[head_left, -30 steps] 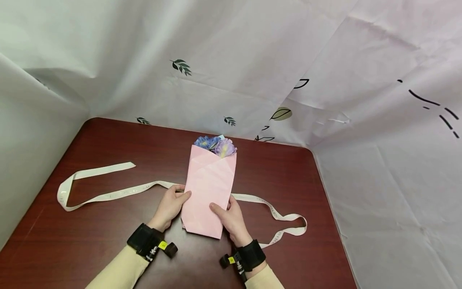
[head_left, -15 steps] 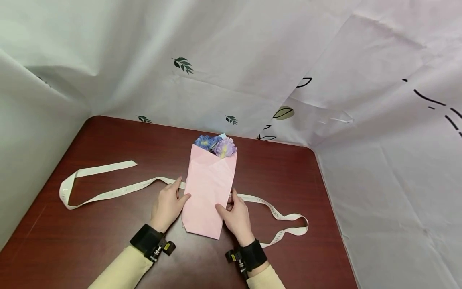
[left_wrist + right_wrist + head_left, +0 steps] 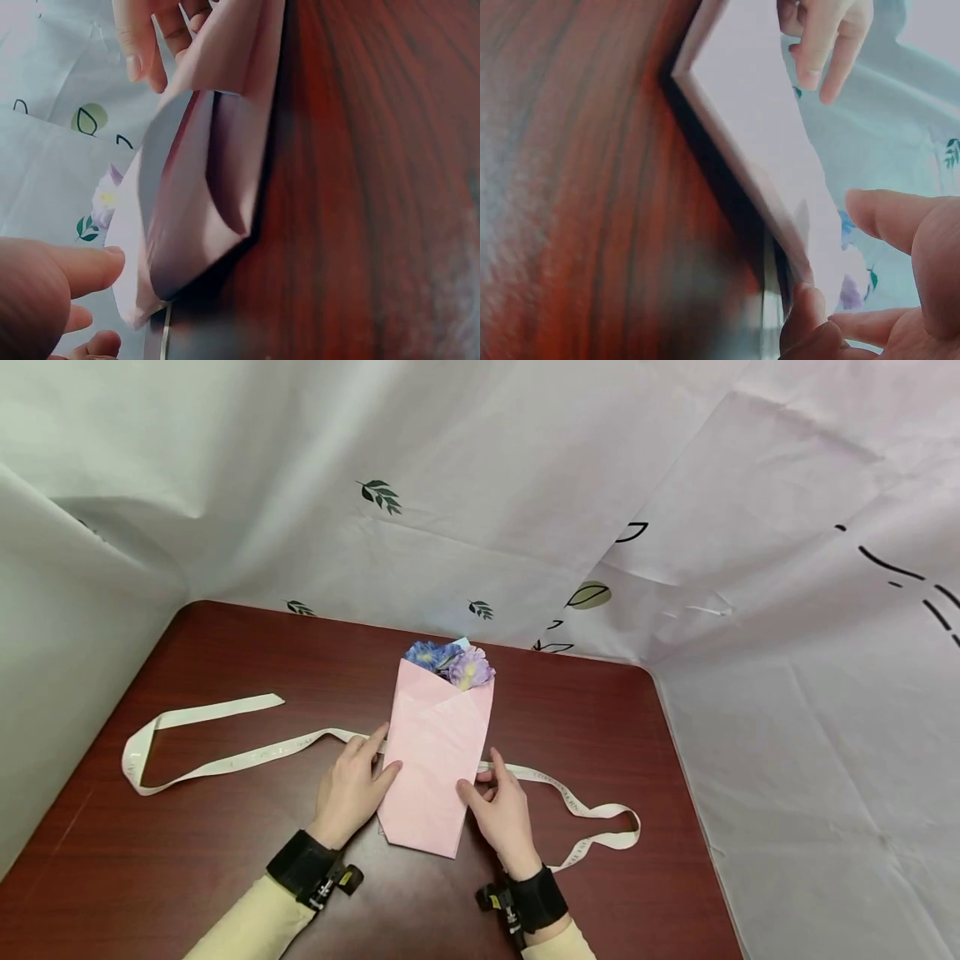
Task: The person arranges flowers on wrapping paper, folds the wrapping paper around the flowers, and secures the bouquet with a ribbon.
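A pink paper wrap [image 3: 433, 760] lies on the table, with a blue flower [image 3: 426, 655] and a lilac flower [image 3: 470, 668] showing at its top. Beneath it runs a white ribbon [image 3: 262, 755], emerging on both sides. My left hand [image 3: 352, 789] rests at the wrap's left edge, index finger extended along it and thumb tip over the paper. At the opposite edge is my right hand [image 3: 506, 814], its fingers spread beside the paper near the ribbon. In the right wrist view the right thumb [image 3: 892, 217] stands off the paper while fingertips reach its edge. The wrap's lower end gapes in the left wrist view.
The reddish-brown table [image 3: 225, 652] is bordered by a pale leaf-printed cloth [image 3: 480, 527] at the back and sides. Loose ribbon folds back on itself at the left and loops at the right. Each wrist wears a black strap with a small camera.
Both hands have loosened from gripping the wrap's sides, and their index fingers have straightened. The right hand has shifted slightly right. The wrap has stayed nearly in place.
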The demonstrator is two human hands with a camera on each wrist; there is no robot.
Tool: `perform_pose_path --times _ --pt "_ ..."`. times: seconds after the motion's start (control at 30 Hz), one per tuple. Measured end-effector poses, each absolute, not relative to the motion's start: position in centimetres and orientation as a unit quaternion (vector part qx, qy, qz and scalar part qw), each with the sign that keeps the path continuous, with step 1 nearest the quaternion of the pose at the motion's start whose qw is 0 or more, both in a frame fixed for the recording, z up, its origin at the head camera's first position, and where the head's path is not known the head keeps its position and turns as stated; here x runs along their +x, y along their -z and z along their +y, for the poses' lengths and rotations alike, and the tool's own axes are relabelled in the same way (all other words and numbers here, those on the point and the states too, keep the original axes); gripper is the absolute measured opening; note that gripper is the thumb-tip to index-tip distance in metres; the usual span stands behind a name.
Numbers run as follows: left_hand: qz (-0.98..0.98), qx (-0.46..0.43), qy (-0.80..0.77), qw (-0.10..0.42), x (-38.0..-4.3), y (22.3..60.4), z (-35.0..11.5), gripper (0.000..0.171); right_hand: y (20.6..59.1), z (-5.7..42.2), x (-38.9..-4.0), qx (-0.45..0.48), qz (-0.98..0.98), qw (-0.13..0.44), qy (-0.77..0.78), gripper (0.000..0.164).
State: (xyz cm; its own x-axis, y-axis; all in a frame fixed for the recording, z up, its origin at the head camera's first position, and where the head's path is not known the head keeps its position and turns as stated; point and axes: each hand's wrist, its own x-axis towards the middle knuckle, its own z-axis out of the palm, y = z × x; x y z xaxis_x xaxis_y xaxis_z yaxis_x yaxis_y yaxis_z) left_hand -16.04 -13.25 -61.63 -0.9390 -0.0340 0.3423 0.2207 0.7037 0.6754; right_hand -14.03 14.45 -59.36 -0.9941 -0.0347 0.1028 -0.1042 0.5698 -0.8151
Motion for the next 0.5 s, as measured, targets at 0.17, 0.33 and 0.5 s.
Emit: perform_pose_path --times 0.17,0.33,0.5 --pt "-0.915 -0.037 0.361 0.178 -16.6 58.7 -15.4 0.056 58.2 16.4 -14.6 0.019 -0.927 0.104 -0.361 0.063" --pt "-0.949 -0.020 0.262 0.175 -17.9 57.2 -21.1 0.059 57.2 19.2 -15.5 -0.008 -0.967 0.138 -0.213 0.045" --pt "-0.968 -0.014 0.225 0.109 -17.0 56.6 -25.2 0.017 56.2 21.4 -14.9 -0.007 -0.984 0.101 -0.148 0.018"
